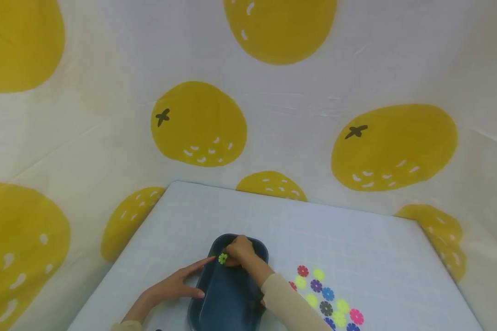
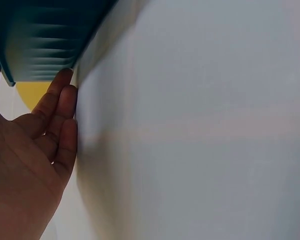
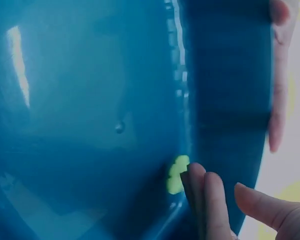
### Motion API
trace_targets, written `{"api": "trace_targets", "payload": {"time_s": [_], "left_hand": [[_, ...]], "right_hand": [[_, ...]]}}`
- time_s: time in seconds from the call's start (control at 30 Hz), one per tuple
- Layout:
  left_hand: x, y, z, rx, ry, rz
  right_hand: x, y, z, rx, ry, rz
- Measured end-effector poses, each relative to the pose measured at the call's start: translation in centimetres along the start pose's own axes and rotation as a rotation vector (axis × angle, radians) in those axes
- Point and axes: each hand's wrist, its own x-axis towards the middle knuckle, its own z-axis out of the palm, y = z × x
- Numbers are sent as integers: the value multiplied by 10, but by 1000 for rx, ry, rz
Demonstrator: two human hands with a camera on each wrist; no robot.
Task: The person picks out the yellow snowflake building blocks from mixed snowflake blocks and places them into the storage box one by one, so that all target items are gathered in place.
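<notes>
A dark blue tray (image 1: pixel 232 294) lies on the white table. My right hand (image 1: pixel 241 250) reaches inside it near the far left corner. A yellow-green flower-shaped disc (image 3: pixel 178 175) is by its fingertips, where the tray's floor meets the side wall; in the right wrist view the thumb (image 3: pixel 262 205) stands apart from the fingers and the disc. My left hand (image 1: pixel 171 287) is at the tray's left side, index finger and thumb spread along the rim. From the left wrist view, its other fingers (image 2: pixel 60 110) lie loosely beside the tray's ribbed outer wall.
Several flower-shaped discs, such as a pink one (image 1: pixel 356 316), a blue one (image 1: pixel 328 293) and a black one (image 1: pixel 326 308), lie scattered on the table right of the tray. A white cloth backdrop (image 1: pixel 286 110) with yellow fruit prints rises behind the table.
</notes>
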Motion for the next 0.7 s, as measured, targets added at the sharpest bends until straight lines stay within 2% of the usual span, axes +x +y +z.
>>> {"api": "trace_targets", "payload": {"time_s": [0.1, 0.2, 0.4, 0.53, 0.7], "left_hand": [[1, 0, 1, 11, -2, -15], [1, 0, 0, 15, 1, -33], [3, 1, 1, 17, -5, -44], [2, 3, -1, 35, 4, -50], [2, 4, -2, 61, 27, -74]], "right_hand": [[-7, -5, -6, 37, -25, -21], [-17, -13, -14, 132, -85, -59], [-37, -20, -42, 251, -194, -132], [-46, -13, -64, 284, -255, -197], [-56, 14, -99, 232, -274, -259]]}}
